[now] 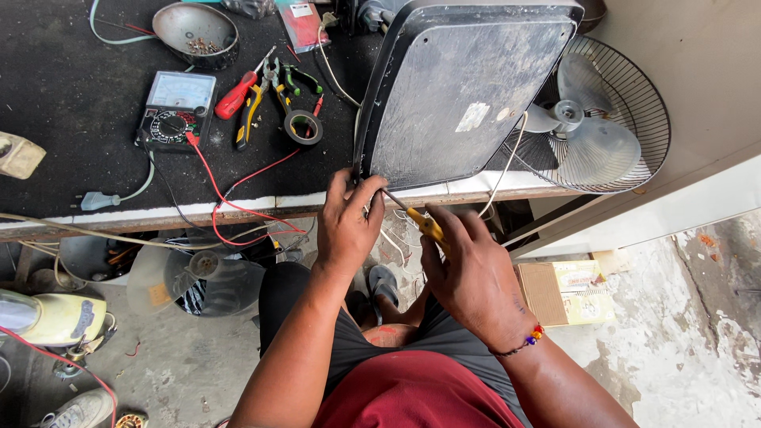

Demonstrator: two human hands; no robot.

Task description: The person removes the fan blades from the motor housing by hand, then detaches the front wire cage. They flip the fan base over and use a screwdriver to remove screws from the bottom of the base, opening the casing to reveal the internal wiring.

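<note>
The left hand is closed over the lower edge of the fan base, thumb and fingers pinching the dark rim where it overhangs the workbench. The right hand is wrapped around the yellow handle of a screwdriver, its thin shaft angled up and left so the tip meets the underside of the base right beside the left fingers. The base lies tipped on its side at the bench's front edge, its flat grey underside facing up, with the wire fan cage and pale blades hanging off to the right beyond the bench.

The tip works very close to the left fingertips, so I judge a slip off the screw head could jab them. The fan is balanced partly off the bench; if the left grip loosens, the weight of the cage side could tilt or drag it down. A white cable runs past the base edge and could snag the shaft.

Further back on the black mat sit a multimeter with red leads, a red-handled screwdriver, pliers, a roll of black tape and a metal bowl of small parts
</note>
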